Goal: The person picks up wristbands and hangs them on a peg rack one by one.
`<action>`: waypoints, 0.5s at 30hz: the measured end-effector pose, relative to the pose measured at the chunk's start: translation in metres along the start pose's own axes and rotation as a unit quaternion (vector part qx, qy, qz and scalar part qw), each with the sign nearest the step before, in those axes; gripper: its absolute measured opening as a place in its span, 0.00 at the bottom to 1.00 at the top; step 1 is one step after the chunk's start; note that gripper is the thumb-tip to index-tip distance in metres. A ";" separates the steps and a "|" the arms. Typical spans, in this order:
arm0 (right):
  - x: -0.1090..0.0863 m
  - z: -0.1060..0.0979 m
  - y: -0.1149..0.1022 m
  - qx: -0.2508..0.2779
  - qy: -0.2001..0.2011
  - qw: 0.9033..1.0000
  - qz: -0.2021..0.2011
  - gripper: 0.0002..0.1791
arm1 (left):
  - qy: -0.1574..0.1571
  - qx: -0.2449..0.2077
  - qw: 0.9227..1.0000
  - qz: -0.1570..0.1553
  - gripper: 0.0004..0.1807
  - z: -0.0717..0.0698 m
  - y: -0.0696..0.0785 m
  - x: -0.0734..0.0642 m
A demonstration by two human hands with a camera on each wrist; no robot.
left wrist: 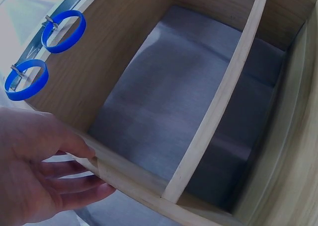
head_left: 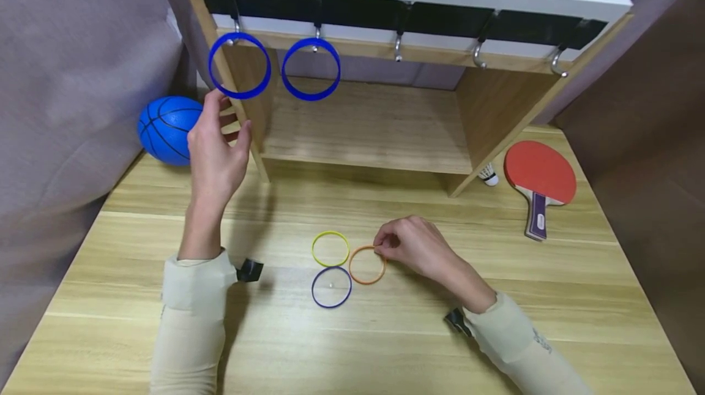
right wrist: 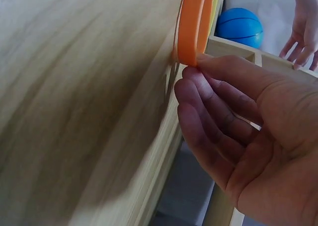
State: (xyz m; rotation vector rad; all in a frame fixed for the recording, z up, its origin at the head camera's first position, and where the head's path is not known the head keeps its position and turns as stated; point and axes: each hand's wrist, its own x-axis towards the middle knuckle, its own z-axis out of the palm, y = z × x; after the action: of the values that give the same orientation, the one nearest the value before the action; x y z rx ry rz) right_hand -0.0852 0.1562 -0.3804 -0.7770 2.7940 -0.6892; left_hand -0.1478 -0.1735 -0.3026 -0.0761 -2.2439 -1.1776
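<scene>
My left hand [head_left: 217, 144] is at the wooden shelf [head_left: 363, 122], its thumb and fingers on either side of the left panel's front edge. Just above that hand, two blue rings [head_left: 311, 69] hang from the two leftmost hooks. Down on the table, my right hand [head_left: 421, 247] pinches the rim of an orange ring [right wrist: 191, 27] between thumb and fingertip; its other fingers are loosely bent. Beside the orange ring lie a yellow ring [head_left: 313, 250] and a dark blue ring [head_left: 350, 288], all close together.
Three bare hooks [head_left: 398, 49] continue along the shelf's front bar to the right. A blue basketball [head_left: 165, 131] is left of the shelf. At the right lie a red table tennis paddle [head_left: 542, 171] and a shuttlecock [head_left: 489, 176], partly hidden by the shelf.
</scene>
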 end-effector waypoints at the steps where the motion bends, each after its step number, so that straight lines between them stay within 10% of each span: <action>1: 0.000 0.000 -0.001 -0.001 0.002 1.000 -0.002 0.04 | 0.000 0.000 1.000 0.001 0.26 0.000 0.000 0.000; 9: -0.001 -0.034 -0.022 -0.024 0.083 0.994 -0.072 0.04 | 0.001 -0.005 1.000 0.001 0.26 0.000 0.000 0.000; 15: 0.007 -0.088 -0.053 -0.032 0.248 0.956 -0.155 0.04 | 0.000 -0.004 1.000 -0.003 0.26 0.000 0.001 0.000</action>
State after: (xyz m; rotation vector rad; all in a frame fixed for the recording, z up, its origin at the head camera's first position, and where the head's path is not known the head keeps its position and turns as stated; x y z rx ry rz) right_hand -0.0908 0.1467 -0.2785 -1.2244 3.1811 -0.9645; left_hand -0.1472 -0.1729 -0.3023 -0.0735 -2.2417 -1.1893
